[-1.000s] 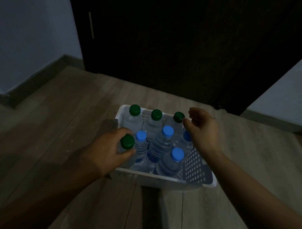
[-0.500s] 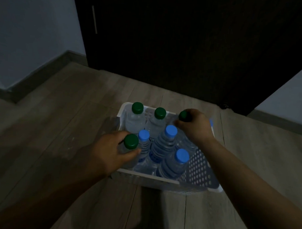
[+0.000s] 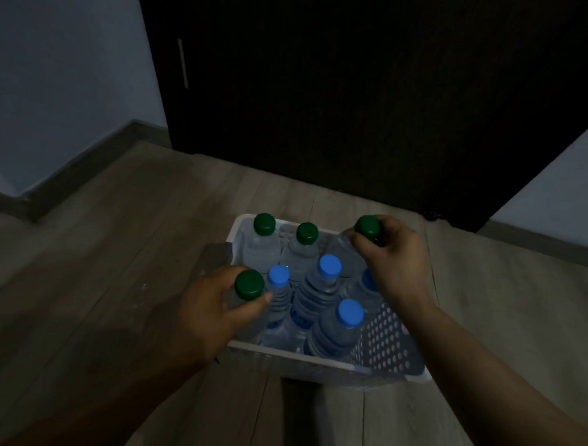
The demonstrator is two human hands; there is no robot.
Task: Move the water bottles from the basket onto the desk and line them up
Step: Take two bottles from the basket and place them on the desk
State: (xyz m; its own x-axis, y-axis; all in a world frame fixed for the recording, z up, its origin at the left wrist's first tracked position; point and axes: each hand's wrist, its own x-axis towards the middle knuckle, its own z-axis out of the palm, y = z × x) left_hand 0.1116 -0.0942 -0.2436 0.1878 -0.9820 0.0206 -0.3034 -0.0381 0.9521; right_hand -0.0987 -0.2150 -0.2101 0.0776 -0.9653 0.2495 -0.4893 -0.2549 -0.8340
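Since half a second ago my right hand (image 3: 389, 259) has slid off the green cap of the far-right bottle (image 3: 341, 251), so the cap now shows above my fingers, which curl round the neck just under it; the bottle sits a touch higher at the basket's far right corner. My left hand (image 3: 213, 306) has not shifted: it wraps the near-left bottle (image 3: 249, 284) below its green cap at the near left corner of the basket (image 3: 314, 355). Two other green-capped bottles (image 3: 264, 223) stand along the far edge and blue-capped bottles (image 3: 329, 265) fill the middle. Every bottle is inside the basket, which rests on the wooden floor (image 3: 84, 282)
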